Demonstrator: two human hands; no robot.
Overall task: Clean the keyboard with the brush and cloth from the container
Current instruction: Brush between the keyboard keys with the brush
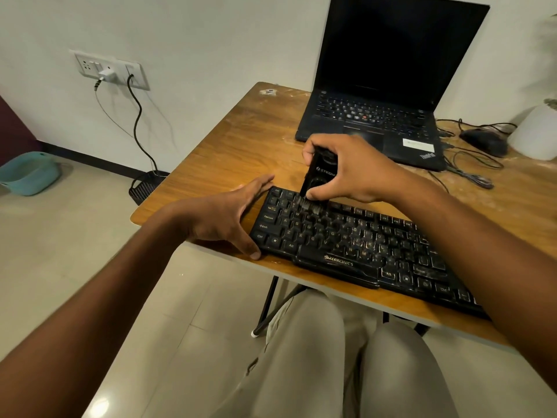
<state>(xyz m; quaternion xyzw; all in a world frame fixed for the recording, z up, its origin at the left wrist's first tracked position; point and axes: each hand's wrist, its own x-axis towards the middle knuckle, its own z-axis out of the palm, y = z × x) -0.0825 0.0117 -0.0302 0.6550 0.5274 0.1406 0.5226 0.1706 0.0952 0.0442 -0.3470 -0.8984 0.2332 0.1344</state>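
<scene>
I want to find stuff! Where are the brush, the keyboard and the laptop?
brush (320, 176), head view, black handle below the fingers.
keyboard (355, 239), head view, middle keys.
laptop (394, 55), head view, dark screen.

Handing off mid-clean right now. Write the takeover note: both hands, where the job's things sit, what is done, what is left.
Right hand: grips the black brush upright, bristles down on the upper-left key rows of the keyboard.
Left hand: open, fingers straight, braced against the keyboard's left end.
Keyboard lies at the near edge of the wooden table, in front of the laptop.
Done: brush in hand, brushing underway at the left end.
Left: dust shows on the middle and right keys; brush those, then wipe. Cloth and container are out of view.
</scene>
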